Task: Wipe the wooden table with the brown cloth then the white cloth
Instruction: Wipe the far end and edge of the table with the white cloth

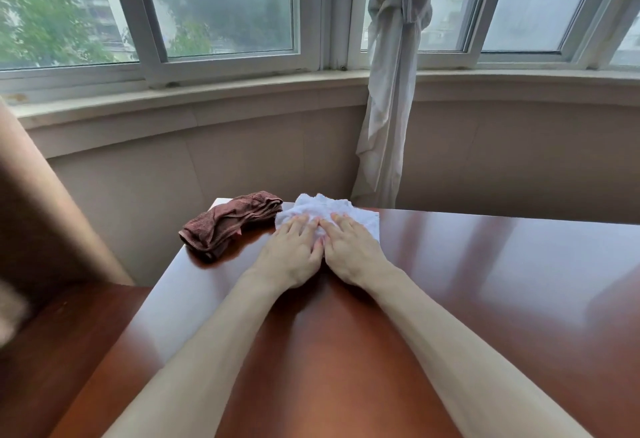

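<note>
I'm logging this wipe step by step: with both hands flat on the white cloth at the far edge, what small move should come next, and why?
Probably draw the white cloth back toward the body. The left hand and right hand press it flat near the wooden table's far edge, the brown cloth lies aside, and most of the table lies nearer.

Curved bay windows (pixel 221 4), knotted curtain (pixel 391 91)

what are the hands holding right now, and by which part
Nothing is gripped. The left hand and right hand lie flat, fingers straight, pressing the near edge of the white cloth onto the wooden table.
</note>
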A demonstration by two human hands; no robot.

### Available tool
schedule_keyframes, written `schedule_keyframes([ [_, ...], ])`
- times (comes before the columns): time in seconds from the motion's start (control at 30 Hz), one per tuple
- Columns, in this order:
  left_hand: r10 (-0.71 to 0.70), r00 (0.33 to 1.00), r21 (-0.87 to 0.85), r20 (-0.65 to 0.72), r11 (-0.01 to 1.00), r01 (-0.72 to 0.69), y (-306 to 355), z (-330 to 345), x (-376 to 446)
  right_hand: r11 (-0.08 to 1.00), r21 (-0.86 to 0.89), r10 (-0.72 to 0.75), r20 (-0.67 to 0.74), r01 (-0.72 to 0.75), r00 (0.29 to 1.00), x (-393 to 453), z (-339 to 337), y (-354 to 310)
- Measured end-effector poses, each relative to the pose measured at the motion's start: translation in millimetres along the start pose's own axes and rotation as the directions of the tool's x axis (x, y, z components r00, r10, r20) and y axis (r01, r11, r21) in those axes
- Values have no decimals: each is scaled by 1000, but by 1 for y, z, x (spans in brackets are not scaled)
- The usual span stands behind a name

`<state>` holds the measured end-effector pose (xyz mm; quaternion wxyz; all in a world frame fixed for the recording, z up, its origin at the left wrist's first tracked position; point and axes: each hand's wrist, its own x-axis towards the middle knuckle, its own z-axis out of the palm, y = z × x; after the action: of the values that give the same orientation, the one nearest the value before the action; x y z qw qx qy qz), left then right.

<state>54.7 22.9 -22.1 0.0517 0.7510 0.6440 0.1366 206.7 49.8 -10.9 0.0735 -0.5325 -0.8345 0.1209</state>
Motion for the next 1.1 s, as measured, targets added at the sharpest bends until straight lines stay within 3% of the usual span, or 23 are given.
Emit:
schedule_keyframes([
  [0.13,26,998,-26,54,999,-25,-1,-27,-18,994,-107,0,73,8,997,-11,-21,-8],
  [0.23,14,981,52,-192,999,-4,-23,-46,-37,981,-177,-92,-74,78,993,-16,-35,-36],
  [0.3,-66,953,219,-295,966,135,-50,-56,-50,976,-144,-185,-150,163,971,-9,-36,-64],
  [0.37,-233,939,285,-254,909,303,-80,-61,-60,966,-133,-243,-153,223,958,10,-33,-93],
  [0.43,-305,934,174,-188,925,337,-103,-59,-67,969,-88,-239,-114,230,964,32,-21,-116],
  [0.5,-287,937,22,-199,955,297,-113,-58,-75,978,-28,-208,-42,207,977,53,-5,-129],
  [0.57,-261,934,90,-243,953,290,-107,-60,-80,977,32,-211,0,211,977,70,6,-133],
  [0.67,-239,927,257,-289,913,316,-90,-64,-84,934,90,-346,-7,345,938,92,10,-132],
  [0.77,-242,933,167,-267,942,292,-95,-77,-80,897,15,-442,54,442,895,99,3,-120],
  [0.83,-254,932,31,-260,962,271,-104,-87,-71,916,-73,-394,2,393,919,90,-2,-99],
  [0.93,-75,913,39,-401,994,99,-85,-83,-55,978,-97,-205,-244,187,948,48,-2,-49],
  [0.97,-11,908,46,-418,998,33,-70,-77,-51,992,-59,-121,-262,109,957,31,0,-30],
  [1.03,56,949,3,-311,998,-58,-39,-52,-42,998,-56,-25,-199,14,980,-2,7,-4],
  [1.1,33,993,-39,-117,999,-37,-15,-26,-36,1000,-24,9,-151,-13,989,-8,15,-2],
])
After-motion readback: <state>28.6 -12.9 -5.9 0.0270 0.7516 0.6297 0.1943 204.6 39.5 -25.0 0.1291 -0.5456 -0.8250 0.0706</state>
